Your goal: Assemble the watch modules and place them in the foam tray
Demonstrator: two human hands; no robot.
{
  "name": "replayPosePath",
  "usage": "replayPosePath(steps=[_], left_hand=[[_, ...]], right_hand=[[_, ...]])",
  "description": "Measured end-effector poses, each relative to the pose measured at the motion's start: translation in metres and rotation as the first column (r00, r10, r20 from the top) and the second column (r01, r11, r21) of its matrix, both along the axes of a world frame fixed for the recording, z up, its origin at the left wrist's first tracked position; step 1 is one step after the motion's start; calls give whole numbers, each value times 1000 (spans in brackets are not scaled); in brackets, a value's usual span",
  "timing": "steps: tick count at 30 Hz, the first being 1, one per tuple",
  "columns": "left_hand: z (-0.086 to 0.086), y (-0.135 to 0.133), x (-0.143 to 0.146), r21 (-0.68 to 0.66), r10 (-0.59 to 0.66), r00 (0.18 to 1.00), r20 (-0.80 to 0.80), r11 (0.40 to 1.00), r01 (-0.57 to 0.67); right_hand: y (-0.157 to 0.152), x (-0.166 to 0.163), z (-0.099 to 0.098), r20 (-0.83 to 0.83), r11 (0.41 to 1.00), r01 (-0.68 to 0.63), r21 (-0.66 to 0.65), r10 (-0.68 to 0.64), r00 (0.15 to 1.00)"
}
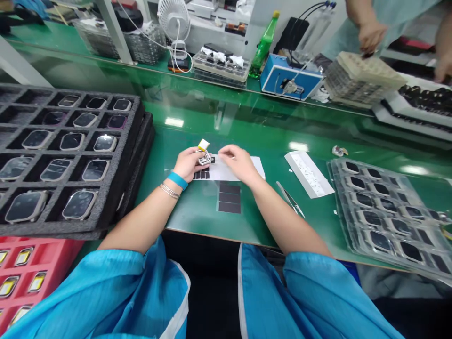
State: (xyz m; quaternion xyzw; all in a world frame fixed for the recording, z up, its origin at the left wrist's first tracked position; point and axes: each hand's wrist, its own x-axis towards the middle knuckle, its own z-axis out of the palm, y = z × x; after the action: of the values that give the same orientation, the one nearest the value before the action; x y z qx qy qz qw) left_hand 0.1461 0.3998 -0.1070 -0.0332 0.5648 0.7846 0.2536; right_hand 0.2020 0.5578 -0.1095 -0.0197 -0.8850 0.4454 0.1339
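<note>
At green bench (197,127), left hand (187,165) holds yellow-tabbed part (203,151); white sheet (309,174) print unreadable.

Blue smock sleeves (102,292), teal wristband (177,180), silver bangles (170,190)

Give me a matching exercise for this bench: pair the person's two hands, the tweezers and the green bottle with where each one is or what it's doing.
Column 1
1. Left hand
2. Right hand
3. Tweezers
4. Green bottle

Column 2
A. Lying on the green mat
B. Standing at the far back of the bench
C. Holding a small part with a yellow tab
D. Over a white sheet

Right pairs: 1-C, 2-D, 3-A, 4-B
</note>
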Motion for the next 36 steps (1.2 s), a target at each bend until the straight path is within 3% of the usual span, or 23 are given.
replayPosePath(steps=[3, 6, 11, 20, 22, 25, 29, 33, 36], left_hand=[[0, -5, -8, -7, 55, 997, 60, 998, -55], [-2, -5, -9, -18, 31, 997, 75, 999, -30], [-4, -1, -6, -41, 50, 996, 70, 998, -47], [-1, 1, -3, -69, 57, 998, 34, 996, -55], [0, 1, -2, -77, 55, 998, 23, 996, -53], [0, 1, -2, -91, 54, 999, 3, 994, -53], [0, 2, 2, -114, 32, 997, -74, 993, -40], [2, 4, 11, -93, -85, 991, -101, 993, 76], [3, 6, 17, -75, -190, 980, -65, 980, 185]], right_hand=[[-14, -1, -12, 108, 969, -104, 225, 81, 991], [-26, 5, -22, 52, 932, -108, 347, 95, 994], [-25, 9, -29, 16, 938, -116, 327, 117, 993], [-29, 3, -29, 104, 964, -80, 253, 55, 993], [-29, 10, -23, 62, 959, -128, 253, 116, 991], [-24, 28, -10, -139, 953, -151, 264, 193, 971], [-16, 42, 2, -367, 994, -45, 98, 78, 927], [-12, 39, 1, -230, 982, -15, -189, -29, 973], [-10, 36, -1, -162, 962, -6, -274, -40, 986]])
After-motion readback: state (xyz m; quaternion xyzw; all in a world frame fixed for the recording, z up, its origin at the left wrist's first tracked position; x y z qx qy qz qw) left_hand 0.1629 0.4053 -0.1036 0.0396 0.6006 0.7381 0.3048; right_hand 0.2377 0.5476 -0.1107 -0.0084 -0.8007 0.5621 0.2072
